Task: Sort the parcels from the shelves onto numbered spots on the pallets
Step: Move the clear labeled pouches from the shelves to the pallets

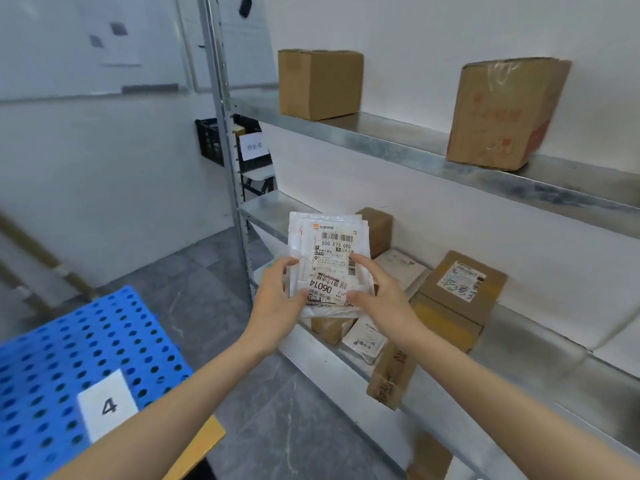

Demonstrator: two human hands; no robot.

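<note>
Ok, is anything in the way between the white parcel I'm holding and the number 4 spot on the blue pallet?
Nothing visible. Both hands, left hand and right hand, hold the white parcel in front of the shelf. Between it and the 4 label on the blue pallet lies open floor; only the left forearm crosses there.

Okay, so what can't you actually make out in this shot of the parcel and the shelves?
Head view only:
- White parcel: fine label print too small; both hands cover its lower corners.
- Blue pallet: cut off by the left edge; only spot 4 shows.
- Wall papers: blurred.
- Lower-shelf parcels: partly hidden behind the right hand.
</note>
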